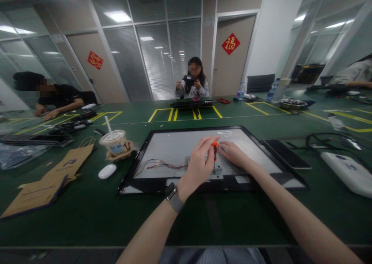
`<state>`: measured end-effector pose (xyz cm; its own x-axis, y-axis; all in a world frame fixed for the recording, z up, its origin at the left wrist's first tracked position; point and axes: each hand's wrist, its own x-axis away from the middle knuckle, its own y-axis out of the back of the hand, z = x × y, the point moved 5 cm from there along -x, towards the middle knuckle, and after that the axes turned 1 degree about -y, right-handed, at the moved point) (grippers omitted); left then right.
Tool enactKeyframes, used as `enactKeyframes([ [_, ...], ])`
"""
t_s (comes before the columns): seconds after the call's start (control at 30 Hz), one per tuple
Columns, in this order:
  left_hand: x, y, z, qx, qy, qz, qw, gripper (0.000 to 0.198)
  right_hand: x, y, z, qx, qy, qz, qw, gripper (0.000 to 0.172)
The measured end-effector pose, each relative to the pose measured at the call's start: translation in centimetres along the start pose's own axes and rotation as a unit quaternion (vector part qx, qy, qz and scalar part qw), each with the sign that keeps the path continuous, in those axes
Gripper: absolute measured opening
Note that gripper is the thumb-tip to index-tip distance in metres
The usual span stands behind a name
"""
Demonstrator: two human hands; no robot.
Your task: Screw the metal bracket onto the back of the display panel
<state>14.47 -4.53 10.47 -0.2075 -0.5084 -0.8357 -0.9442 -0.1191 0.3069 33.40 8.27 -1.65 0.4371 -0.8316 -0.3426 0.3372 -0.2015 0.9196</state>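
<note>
A flat display panel (174, 144) with a grey metal back and black frame lies on the green table. My left hand (200, 159), with a watch on its wrist, is closed around the orange handle of a screwdriver (215, 145). The tool stands roughly upright above a small metal bracket (218, 172) near the panel's front edge; whether its tip touches a screw is too small to tell. My right hand (234, 154) rests on the panel just right of the screwdriver, fingers stretched toward it. Thin coloured wires (162, 163) run left from the bracket area.
Left of the panel are a lidded drink cup (116, 146) with a straw, a white oval object (107, 171) and a brown paper bag (65, 163). To the right lie a black phone (286, 154) and a white device (347, 173). Co-workers sit across and at both sides.
</note>
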Motion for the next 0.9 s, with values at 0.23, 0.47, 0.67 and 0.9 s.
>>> enactKeyframes([
  [0.23, 0.1, 0.4, 1.0, -0.032, 0.044, -0.03, 0.998, 0.021, 0.0, 0.2, 0.1, -0.016, -0.004, 0.002, 1.0, 0.036],
  [0.47, 0.0, 0.3, 1.5, 0.013, 0.068, -0.031, 0.997, 0.024, 0.0, 0.0, -0.2, -0.017, -0.003, -0.002, 1.0, 0.035],
  [0.67, 0.0, 0.7, 1.2, -0.008, 0.06, -0.039, 0.997, 0.022, 0.0, 0.2, 0.1, -0.021, 0.0, 0.011, 1.0, 0.036],
  [0.9, 0.0, 0.7, 1.1, 0.011, 0.058, -0.05, 0.997, 0.02, 0.0, 0.4, 0.3, -0.016, 0.001, -0.001, 1.0, 0.035],
])
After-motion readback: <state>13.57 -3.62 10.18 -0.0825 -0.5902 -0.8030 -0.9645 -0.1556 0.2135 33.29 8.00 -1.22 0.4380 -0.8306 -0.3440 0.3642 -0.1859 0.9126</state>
